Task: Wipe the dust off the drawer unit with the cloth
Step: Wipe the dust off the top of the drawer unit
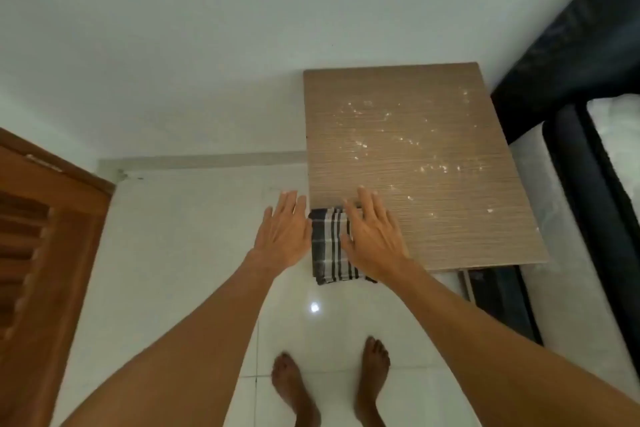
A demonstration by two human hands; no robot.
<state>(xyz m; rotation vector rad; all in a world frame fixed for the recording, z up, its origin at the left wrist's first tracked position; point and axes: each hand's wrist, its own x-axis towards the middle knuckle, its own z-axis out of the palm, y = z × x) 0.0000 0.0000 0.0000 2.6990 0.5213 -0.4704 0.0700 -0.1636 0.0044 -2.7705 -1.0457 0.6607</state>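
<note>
At the drawer unit near-left corner, flat unclenched hands flank the cloth; dusty top beyond.

The cloth lies on the drawer unit's near left corner, between both hands; a bed stands right, a door left.

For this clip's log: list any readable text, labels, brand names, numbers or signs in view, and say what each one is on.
None: no text, label, brand, number or sign is readable in the head view.
Drawer unit: plain wood-grain top with white dust specks, no markings.
Cloth: dark and light stripes only, no visible tag.
Wooden door: no lettering.
Wall: a few small dark marks, not characters.
Right hand lies open on the cloth; left hand is open beside it.
</note>
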